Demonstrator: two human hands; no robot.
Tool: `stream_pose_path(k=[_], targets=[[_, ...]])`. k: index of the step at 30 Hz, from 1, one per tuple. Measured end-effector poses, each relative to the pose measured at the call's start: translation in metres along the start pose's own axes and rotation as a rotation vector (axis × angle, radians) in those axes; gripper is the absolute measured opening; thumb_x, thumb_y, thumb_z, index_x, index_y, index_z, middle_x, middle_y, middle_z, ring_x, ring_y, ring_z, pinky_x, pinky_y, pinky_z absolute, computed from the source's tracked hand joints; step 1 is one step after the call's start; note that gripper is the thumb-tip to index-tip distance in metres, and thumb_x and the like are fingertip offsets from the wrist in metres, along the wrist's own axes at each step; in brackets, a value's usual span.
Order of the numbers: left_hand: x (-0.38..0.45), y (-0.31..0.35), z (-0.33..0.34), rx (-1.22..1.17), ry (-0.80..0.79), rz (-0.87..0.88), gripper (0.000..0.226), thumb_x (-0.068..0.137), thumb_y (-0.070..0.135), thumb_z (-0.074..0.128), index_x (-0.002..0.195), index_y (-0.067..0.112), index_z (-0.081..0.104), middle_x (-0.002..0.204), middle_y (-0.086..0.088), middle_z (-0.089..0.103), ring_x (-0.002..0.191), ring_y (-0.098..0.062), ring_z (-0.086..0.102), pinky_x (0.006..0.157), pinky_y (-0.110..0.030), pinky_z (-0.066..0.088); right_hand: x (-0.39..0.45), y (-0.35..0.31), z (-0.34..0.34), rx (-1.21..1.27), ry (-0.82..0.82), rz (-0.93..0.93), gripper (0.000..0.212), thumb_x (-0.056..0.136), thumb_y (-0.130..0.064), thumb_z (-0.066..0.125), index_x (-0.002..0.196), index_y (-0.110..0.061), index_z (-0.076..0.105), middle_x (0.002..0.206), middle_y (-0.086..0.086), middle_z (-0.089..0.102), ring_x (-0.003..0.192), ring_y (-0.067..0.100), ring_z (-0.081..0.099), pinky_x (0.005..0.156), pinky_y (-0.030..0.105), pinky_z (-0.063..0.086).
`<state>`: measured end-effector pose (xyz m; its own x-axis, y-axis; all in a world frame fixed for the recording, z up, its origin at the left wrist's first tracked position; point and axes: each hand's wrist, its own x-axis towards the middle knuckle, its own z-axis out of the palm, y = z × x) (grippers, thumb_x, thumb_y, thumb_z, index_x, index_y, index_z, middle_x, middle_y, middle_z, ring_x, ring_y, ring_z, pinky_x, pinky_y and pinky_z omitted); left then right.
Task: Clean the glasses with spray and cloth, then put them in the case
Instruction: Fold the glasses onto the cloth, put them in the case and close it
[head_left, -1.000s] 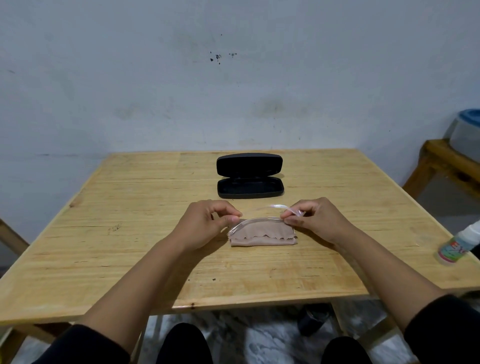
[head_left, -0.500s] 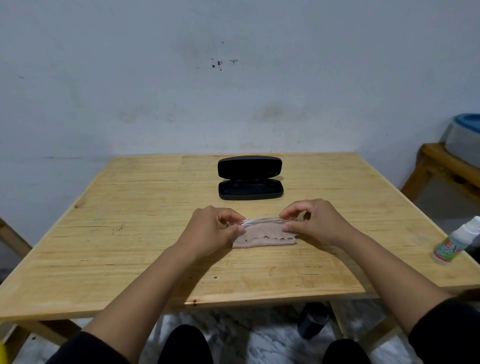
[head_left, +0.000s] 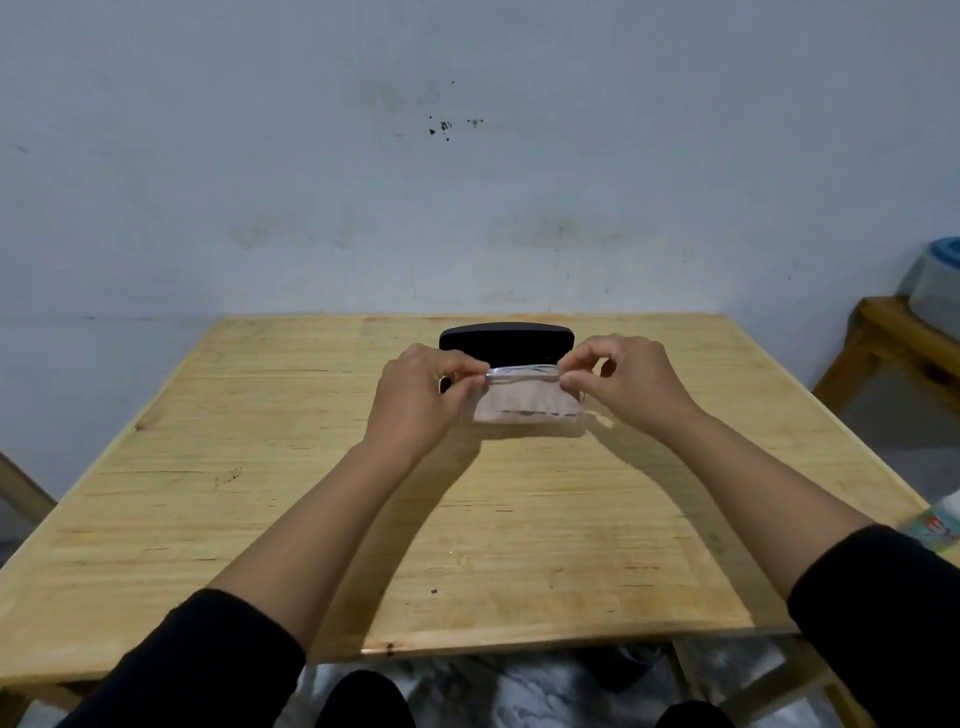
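Glasses (head_left: 522, 372): clear-framed, held up above the surface between both hands, in front of the black case; only the top edge of the frame shows plainly.
Cloth (head_left: 527, 405): pinkish-beige, hanging below the glasses' top edge and covering the lenses, its lower hem level and off the wood.
Left hand (head_left: 415, 402): grip pinched shut on the left end of the glasses, thumb and forefinger pressed together there.
Right hand (head_left: 631, 384): grip pinched shut on the right end of the glasses, the other fingers curled above.
Case (head_left: 506, 338): black, hard-shelled, standing on the far middle of the surface, mostly hidden behind the hands and cloth; whether its lid is up cannot be told.
Spray bottle (head_left: 935, 525): only a patch of coloured label shows at the right edge of the view, near the surface's right rim.
Surface (head_left: 260, 519): pale wooden top with visible grain, a few dark nicks, pushed up to the wall.
Sleeves (head_left: 208, 660): dark, pulled back to the forearms.
Room: a pale grey-blue wall (head_left: 467, 182) with small dark specks; a wooden stand (head_left: 904, 343) on the right carrying a blue-lidded container (head_left: 940, 286); marbled floor (head_left: 519, 691) under the surface.
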<state>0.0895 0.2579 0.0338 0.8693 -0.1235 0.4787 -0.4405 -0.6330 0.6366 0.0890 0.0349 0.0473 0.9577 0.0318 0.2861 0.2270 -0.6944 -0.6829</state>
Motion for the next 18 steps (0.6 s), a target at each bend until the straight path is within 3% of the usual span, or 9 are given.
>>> stream_pose_path(k=[3,7,12,18], targets=[[0.016,-0.011,0.011,0.018,0.058,-0.002,0.015,0.080,0.021,0.070,0.094,0.023,0.073,0.088,0.005,0.072,0.092,-0.012,0.056,0.078,-0.020,0.038,0.019,0.003,0.007,-0.032,0.049,0.008,0.011,0.076,-0.015,0.075,0.081,-0.023,0.071,0.081,-0.006,0.065,0.057,-0.007,0.050,0.060,0.002,0.037],[0.027,-0.024,0.024,0.042,0.090,0.009,0.015,0.081,0.020,0.068,0.096,0.021,0.073,0.090,0.004,0.072,0.094,-0.014,0.057,0.075,-0.019,0.037,0.031,0.007,0.018,-0.026,0.087,0.013,0.012,0.076,-0.011,0.074,0.080,-0.022,0.071,0.075,-0.017,0.057,0.062,-0.004,0.048,0.062,0.001,0.037],[0.028,-0.037,0.035,0.074,0.064,0.003,0.016,0.082,0.018,0.067,0.097,0.019,0.073,0.092,0.001,0.072,0.092,-0.018,0.057,0.075,-0.022,0.036,0.036,0.016,0.031,-0.015,0.099,0.055,0.010,0.078,-0.012,0.073,0.085,-0.019,0.074,0.089,-0.001,0.062,0.063,-0.001,0.052,0.062,-0.001,0.038],[0.029,-0.044,0.037,0.093,0.000,-0.032,0.015,0.085,0.019,0.064,0.098,0.022,0.072,0.092,0.000,0.072,0.091,-0.018,0.056,0.073,-0.025,0.037,0.034,0.019,0.039,-0.038,0.064,0.081,0.010,0.082,-0.015,0.071,0.091,-0.018,0.074,0.088,0.000,0.061,0.062,0.000,0.049,0.058,-0.004,0.035]])
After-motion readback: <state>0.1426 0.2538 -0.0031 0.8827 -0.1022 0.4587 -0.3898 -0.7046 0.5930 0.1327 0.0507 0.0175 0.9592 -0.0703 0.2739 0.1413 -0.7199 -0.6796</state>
